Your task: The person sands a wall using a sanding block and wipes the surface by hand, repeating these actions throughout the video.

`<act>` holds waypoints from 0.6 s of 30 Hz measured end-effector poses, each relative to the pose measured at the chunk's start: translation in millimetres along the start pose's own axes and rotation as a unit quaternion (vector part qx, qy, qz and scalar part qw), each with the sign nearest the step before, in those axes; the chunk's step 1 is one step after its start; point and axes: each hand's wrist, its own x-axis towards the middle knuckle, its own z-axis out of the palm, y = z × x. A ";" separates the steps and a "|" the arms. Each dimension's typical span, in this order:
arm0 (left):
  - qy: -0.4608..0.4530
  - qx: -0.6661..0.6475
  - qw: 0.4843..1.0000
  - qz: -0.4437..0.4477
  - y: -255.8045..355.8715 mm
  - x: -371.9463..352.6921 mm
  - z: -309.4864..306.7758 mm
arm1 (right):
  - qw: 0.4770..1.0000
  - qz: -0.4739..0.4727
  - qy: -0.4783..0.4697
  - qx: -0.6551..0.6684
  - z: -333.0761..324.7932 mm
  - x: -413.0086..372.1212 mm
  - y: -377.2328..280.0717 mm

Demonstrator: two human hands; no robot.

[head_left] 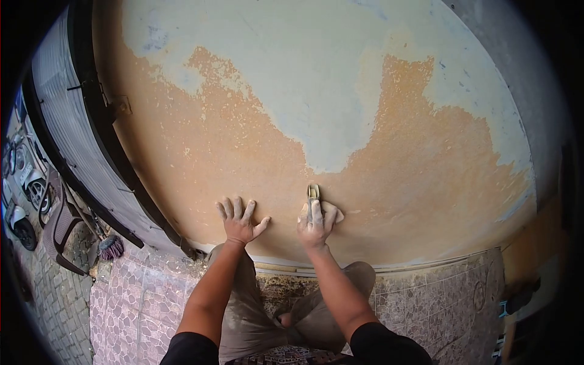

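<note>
My left hand [241, 220] lies flat against the lower part of the wall [274, 188], its fingers spread and dusty. To its right, my right hand [315, 225] grips a small sanding tool [314, 192], whose end sticks out above the fingers against the wall. Something pale, perhaps a cloth or sandpaper, shows at the right side of that hand. The wall is orange-brown low down, with pale green paint [316, 91] above in a ragged edge.
At the left stand a dark-framed metal gate [61, 103], a brown chair [61, 231], a mop head [111, 247] and parked motorbikes [30, 173]. Patterned tiles [140, 304] lie below, around my bent legs. A dusty strip runs along the wall's foot.
</note>
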 end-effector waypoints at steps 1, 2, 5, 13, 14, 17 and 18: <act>0.004 -0.005 1.000 -0.005 1.8 0.8 0.2 | 0.999 0.020 -0.011 0.028 -2.7 -7.9 -0.6; 0.006 -0.005 1.000 -0.004 1.2 2.9 2.2 | 0.997 0.041 -0.024 0.056 -2.8 -14.9 0.7; 0.010 -0.018 1.000 -0.022 8.0 2.2 1.3 | 0.995 0.074 0.024 0.070 0.7 80.2 -4.2; 0.010 -0.008 1.000 -0.004 -0.7 -4.3 5.0 | 0.998 0.032 0.017 0.044 9.7 49.6 -7.6; 0.013 -0.007 1.000 -0.004 -1.4 -4.8 4.1 | 0.999 0.021 -0.003 0.029 9.6 -1.8 -2.2; 0.011 -0.003 1.000 -0.006 1.9 -1.8 3.2 | 0.997 0.037 -0.040 0.046 -0.2 -33.8 -4.9; 0.011 -0.007 1.000 -0.010 2.3 0.7 3.4 | 0.993 0.066 -0.059 0.079 -3.9 -26.3 -8.1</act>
